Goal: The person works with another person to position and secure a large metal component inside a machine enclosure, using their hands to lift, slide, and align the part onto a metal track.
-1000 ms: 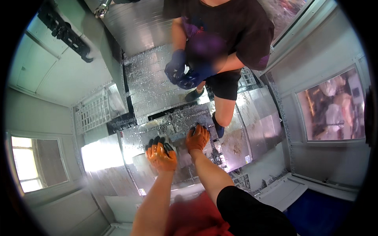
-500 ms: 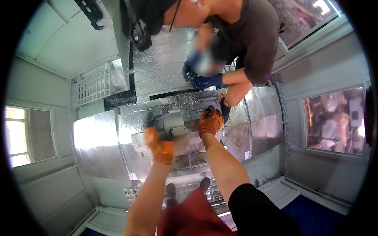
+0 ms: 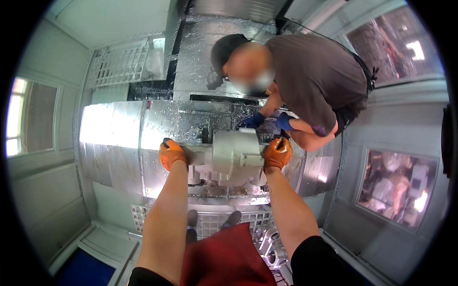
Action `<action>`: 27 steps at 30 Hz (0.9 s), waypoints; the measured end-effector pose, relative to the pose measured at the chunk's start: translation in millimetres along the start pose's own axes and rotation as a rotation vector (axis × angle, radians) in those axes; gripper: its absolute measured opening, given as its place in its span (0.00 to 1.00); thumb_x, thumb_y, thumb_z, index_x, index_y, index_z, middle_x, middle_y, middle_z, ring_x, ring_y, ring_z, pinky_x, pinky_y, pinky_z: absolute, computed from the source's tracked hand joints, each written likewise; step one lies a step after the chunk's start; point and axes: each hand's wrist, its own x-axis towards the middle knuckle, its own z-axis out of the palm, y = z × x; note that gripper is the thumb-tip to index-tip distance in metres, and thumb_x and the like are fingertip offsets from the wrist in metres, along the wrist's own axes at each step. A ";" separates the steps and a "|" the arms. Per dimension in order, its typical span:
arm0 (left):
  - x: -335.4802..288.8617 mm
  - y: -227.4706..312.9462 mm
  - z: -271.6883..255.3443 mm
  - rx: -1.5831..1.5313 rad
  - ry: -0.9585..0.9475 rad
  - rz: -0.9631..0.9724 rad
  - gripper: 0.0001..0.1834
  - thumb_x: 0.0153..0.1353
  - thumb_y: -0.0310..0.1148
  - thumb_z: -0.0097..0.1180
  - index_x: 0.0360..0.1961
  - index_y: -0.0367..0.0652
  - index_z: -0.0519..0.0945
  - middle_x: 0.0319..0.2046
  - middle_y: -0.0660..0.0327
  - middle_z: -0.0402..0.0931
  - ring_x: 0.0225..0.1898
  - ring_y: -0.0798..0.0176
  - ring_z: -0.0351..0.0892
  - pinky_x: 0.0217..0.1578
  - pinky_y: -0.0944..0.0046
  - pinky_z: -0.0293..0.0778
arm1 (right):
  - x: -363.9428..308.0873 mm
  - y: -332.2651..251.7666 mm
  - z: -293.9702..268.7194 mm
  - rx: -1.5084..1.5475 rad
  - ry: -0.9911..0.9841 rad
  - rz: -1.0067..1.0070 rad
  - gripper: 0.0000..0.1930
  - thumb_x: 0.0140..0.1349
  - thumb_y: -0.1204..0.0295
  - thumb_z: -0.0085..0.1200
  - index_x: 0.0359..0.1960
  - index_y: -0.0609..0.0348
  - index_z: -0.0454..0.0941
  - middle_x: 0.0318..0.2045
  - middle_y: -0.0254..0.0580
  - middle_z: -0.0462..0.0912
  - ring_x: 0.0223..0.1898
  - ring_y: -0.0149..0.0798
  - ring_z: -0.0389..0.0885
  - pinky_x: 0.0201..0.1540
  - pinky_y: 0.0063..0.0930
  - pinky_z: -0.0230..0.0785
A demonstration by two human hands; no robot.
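Note:
A large light-grey metal casting (image 3: pixel 234 155), with a round body and arms to both sides, sits on the metal machine bed in front of me. My left hand (image 3: pixel 172 154), in an orange glove with dark fingertips, is closed round the casting's left end. My right hand (image 3: pixel 277 153), gloved the same way, curls its fingers at the right end; its fingertips are partly hidden. Just beyond the casting, a co-worker's blue-gloved hands (image 3: pixel 252 120) reach down to the bed, close to my right hand.
The co-worker (image 3: pixel 315 76) leans in from the far right. Metal chips lie over the machine bed (image 3: pixel 191 90). Grating (image 3: pixel 210 224) is under my feet, with ring-shaped metal parts (image 3: pixel 272 245) at its right. Windowed enclosure walls (image 3: pixel 400 186) stand on both sides.
My left hand, blurred before, now rests at the casting's left end. My hands are farther apart, and the casting looks squared up between them. The co-worker has shifted right and bent lower.

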 end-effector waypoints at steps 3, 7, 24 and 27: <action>2.5 7.4 -1.0 0.042 -0.068 -0.065 0.27 0.63 0.52 0.40 0.45 0.44 0.83 0.44 0.49 0.81 0.48 0.42 0.79 0.50 0.50 0.72 | -1.1 14.8 9.6 -0.003 -0.016 0.004 0.14 0.58 0.64 0.52 0.35 0.62 0.81 0.34 0.55 0.82 0.40 0.59 0.78 0.46 0.48 0.68; 0.4 7.9 0.2 0.038 -0.020 -0.063 0.24 0.63 0.49 0.44 0.41 0.42 0.83 0.44 0.46 0.81 0.46 0.42 0.79 0.48 0.50 0.73 | -0.5 18.8 3.2 0.026 -0.099 0.024 0.14 0.60 0.64 0.51 0.36 0.63 0.80 0.32 0.55 0.82 0.38 0.58 0.78 0.45 0.48 0.68; 5.4 8.7 3.6 0.036 0.016 -0.014 0.15 0.59 0.35 0.52 0.43 0.38 0.82 0.43 0.47 0.79 0.47 0.44 0.78 0.49 0.51 0.72 | 6.8 -2.8 -10.0 0.102 -0.248 0.072 0.14 0.60 0.62 0.48 0.31 0.62 0.78 0.28 0.51 0.81 0.34 0.56 0.78 0.41 0.43 0.68; 5.8 7.4 4.8 -0.021 0.019 -0.010 0.17 0.60 0.39 0.52 0.39 0.35 0.81 0.39 0.42 0.79 0.44 0.40 0.77 0.47 0.50 0.72 | 6.1 6.6 -5.1 0.086 -0.197 0.025 0.14 0.60 0.62 0.48 0.32 0.62 0.78 0.28 0.51 0.81 0.34 0.56 0.78 0.41 0.44 0.68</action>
